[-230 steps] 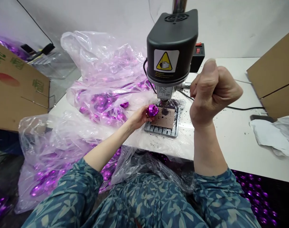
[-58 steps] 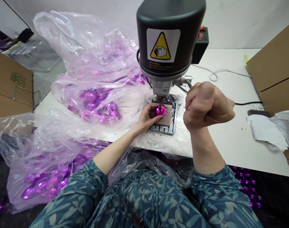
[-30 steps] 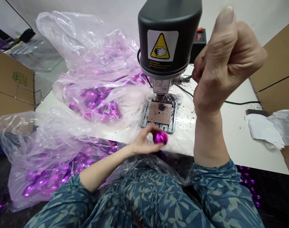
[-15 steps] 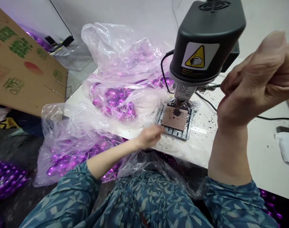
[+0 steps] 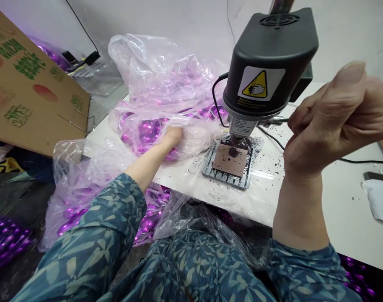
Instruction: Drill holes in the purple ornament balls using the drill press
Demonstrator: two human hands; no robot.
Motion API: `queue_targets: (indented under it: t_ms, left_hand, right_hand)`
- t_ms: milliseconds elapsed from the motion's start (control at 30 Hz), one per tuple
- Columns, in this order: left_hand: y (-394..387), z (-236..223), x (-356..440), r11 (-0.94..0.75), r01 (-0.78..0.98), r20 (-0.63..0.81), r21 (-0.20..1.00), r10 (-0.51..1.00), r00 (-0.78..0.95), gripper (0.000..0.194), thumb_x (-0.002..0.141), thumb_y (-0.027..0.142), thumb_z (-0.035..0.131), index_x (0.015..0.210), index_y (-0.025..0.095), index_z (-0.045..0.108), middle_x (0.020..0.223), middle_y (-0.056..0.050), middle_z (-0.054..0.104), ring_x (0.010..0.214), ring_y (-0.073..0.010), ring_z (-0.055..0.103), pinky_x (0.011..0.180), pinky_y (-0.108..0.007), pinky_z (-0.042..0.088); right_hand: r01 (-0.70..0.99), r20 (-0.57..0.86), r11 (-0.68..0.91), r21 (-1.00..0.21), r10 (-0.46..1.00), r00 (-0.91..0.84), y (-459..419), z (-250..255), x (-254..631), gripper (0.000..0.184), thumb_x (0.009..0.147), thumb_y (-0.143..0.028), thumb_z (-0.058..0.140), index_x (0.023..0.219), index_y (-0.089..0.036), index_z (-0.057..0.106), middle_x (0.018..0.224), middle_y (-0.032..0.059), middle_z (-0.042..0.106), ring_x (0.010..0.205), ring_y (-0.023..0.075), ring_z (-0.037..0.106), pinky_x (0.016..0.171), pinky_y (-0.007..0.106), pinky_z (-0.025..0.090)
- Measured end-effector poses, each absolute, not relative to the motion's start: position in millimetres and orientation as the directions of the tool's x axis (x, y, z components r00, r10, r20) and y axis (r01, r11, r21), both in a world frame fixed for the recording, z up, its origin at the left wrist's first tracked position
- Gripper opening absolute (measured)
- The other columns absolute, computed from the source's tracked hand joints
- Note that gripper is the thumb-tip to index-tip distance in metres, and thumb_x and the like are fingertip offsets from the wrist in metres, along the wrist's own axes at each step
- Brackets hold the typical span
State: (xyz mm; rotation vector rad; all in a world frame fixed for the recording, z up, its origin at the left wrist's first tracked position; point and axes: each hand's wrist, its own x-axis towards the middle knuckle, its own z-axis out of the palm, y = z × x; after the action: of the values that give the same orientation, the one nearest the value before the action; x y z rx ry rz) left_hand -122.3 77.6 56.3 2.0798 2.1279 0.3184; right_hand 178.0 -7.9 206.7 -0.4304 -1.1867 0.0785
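**A:** Where do we find the two hands at this moment?

**B:** We have the left hand [image 5: 172, 135] pushed into a crumpled clear plastic bag [image 5: 153, 71], with the fingers buried under the film, so we cannot tell whether they are spread or pinching anything. Shiny faceted purple baubles [image 5: 147, 134] lie bunched around it inside the bag, on the white tabletop [image 5: 345, 218].

**A:** And the right hand?

**B:** We see it raised beside a black-housed bench drill [image 5: 267, 63], curled into a tight fist with the fingers pressed together and the thumb on top. It seems to close on the end of a slim steel feed lever [image 5: 278, 120], though the fist hides the tip.

**A:** What do we have under the drill?

**B:** We see its spindle [image 5: 237, 136] standing just above a square brown pad [image 5: 229, 160], set on a grey slotted metal jig [image 5: 226, 179]. Dark crumbs [image 5: 257, 147] are scattered over the jig and the tabletop.

**A:** So is either hand on a bauble?

**B:** We can see none in the right hand, and any in the left would be hidden by the film; the ones we can make out all lie in the bag
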Motion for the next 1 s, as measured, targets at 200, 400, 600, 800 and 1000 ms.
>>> queue_targets:
  t_ms: [200,400,600,800,1000]
  left_hand:
    - [33.1,64.0,-100.8,0.04,0.544,-0.092,0.838,0.993,0.069,0.041,0.106,0.037,0.065,0.14,0.016,0.072,0.127,-0.015,0.078,0.11,-0.0274,0.078,0.102,-0.045,0.066]
    - [-10.0,59.7,-72.9,0.186,-0.155,-0.151,0.97,0.966,0.212,0.05,0.098,0.047,0.081,0.141,0.022,0.07,0.128,-0.011,0.078,0.109,-0.0234,0.077,0.098,-0.043,0.068]
    - [-16.8,36.2,-47.9,0.063,-0.057,-0.052,0.996,0.982,0.18,0.075,0.069,0.041,0.106,0.13,0.017,0.07,0.117,-0.01,0.08,0.109,-0.0239,0.077,0.105,-0.042,0.061]
    - [-11.0,25.7,-26.4,-0.029,0.063,0.015,0.998,0.976,0.217,0.072,0.072,0.046,0.104,0.13,0.015,0.073,0.123,-0.013,0.081,0.108,-0.0272,0.077,0.103,-0.043,0.061]
    - [-3.5,21.8,-14.9,-0.15,0.18,0.099,0.972,0.96,0.262,0.067,0.081,0.047,0.097,0.137,0.017,0.075,0.134,-0.015,0.079,0.115,-0.0283,0.076,0.104,-0.042,0.06]
  right_hand:
    - [0.212,0.887,0.908,-0.362,0.265,0.379,-11.1,208.0,176.1,0.061,0.103,-0.046,0.061,0.055,-0.018,0.036,0.053,-0.0053,0.042,0.048,0.002,0.036,0.053,0.027,0.03]
    - [0.219,0.891,0.917,-0.334,0.231,0.391,-8.6,208.1,174.3,0.055,0.102,-0.046,0.062,0.06,-0.021,0.037,0.052,-0.006,0.038,0.045,0.0047,0.034,0.05,0.03,0.028]
    - [0.214,0.893,0.921,-0.325,0.224,0.39,-11.6,209.8,172.1,0.056,0.099,-0.054,0.066,0.06,-0.024,0.038,0.051,-0.0061,0.037,0.044,0.0068,0.033,0.049,0.034,0.028]
    - [0.233,0.903,0.914,-0.333,0.238,0.357,-13.4,209.0,174.6,0.057,0.103,-0.05,0.061,0.062,-0.022,0.032,0.051,-0.0086,0.034,0.043,0.0027,0.033,0.052,0.031,0.023]
    - [0.29,0.895,0.879,-0.378,0.267,0.357,-19.0,210.8,172.7,0.062,0.099,-0.064,0.058,0.062,-0.024,0.029,0.049,-0.0077,0.034,0.042,0.0047,0.031,0.051,0.034,0.026]
